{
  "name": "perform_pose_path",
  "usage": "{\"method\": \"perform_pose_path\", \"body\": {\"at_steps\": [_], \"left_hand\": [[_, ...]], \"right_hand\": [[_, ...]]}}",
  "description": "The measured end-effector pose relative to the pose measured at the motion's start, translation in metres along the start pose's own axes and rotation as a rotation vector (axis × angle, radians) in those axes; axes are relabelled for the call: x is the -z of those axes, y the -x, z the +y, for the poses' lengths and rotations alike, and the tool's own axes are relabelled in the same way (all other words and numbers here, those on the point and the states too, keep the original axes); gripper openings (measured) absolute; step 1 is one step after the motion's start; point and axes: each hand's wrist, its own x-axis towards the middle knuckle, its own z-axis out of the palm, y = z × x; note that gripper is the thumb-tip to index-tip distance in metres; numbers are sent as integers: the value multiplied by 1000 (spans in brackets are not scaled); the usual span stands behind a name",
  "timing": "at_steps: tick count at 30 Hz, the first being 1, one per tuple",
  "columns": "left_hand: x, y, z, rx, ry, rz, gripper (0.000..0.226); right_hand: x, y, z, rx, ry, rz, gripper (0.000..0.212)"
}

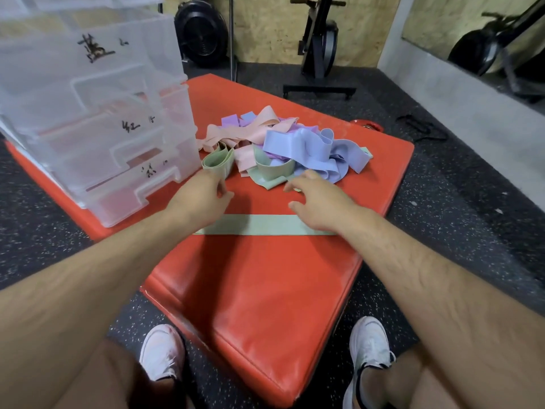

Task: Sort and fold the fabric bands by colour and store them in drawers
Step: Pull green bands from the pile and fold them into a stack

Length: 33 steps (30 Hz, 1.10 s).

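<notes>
Nearest the camera, the person's two white sneakers (162, 352) stand on the speckled rubber floor (44, 231), at the front corner of a red vinyl pad (265, 290). One green fabric band (265, 225) lies flat and straight across the pad, its ends running under both wrists.

Just past it, the left hand (200, 199) hovers with fingers (225, 191) loosely curled and holding nothing. Its far edge sits right at a looped green band (218, 160) standing on edge, though contact cannot be told. The right hand (320, 205) is spread and relaxed, also with nothing in it, and its fingertips reach the near edge of the pile of bands (283, 143).

The pile is a tangle. A curled green band (272, 169) is nearest, blue bands (298, 146) are draped over the right side, pink bands (250, 129) lie to the left and rear, and lilac ones show underneath.

On the pad's left side stands a clear plastic drawer unit (97, 122), its drawers shut and marked with handwritten labels. A pinkish tint shows through the bottom drawer (118, 199) — whether it is bands or the pad behind cannot be told.

Beyond the pad, a black strap (421, 128) lies on the floor, and an exercise bike (320, 45) stands against the chipboard wall (265, 25).
</notes>
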Motion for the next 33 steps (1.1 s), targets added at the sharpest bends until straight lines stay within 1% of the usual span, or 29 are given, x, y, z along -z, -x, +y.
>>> {"method": "perform_pose_path", "body": {"at_steps": [3,5,7,11,14,16,18,21,23,25,29,33], "left_hand": [[-12,-20,15,-80,43,-31,8],[-20,-34,24,-75,49,-52,14],[-25,-46,32,-45,48,-60,22],[-29,-62,43,-21,56,-72,37],[-30,-65,42,-24,76,-91,41],[-29,-66,41,-14,104,-92,44],[-26,-68,40,-17,140,-59,49],[-17,-68,42,-6,242,-3,56],[-10,-65,45,-17,331,34,60],[-4,-62,48,-46,443,73,62],[11,-57,57,-90,627,137,61],[21,-51,67,-58,798,217,60]], "right_hand": [[-5,-22,-12,31,32,-5,34],[-6,-36,-13,14,29,-13,32],[-6,-49,-12,5,8,-34,36],[-9,-69,-6,-22,27,-135,42],[-12,-76,-2,-64,40,-164,32],[-9,-79,-3,-57,16,-142,28],[-2,-81,-4,-19,-45,-71,29],[14,-81,-8,65,-199,62,38],[28,-74,-17,142,-299,134,47],[42,-66,-27,181,-419,188,51],[62,-58,-40,111,-692,244,44],[81,-46,-45,116,-836,276,37]]}}
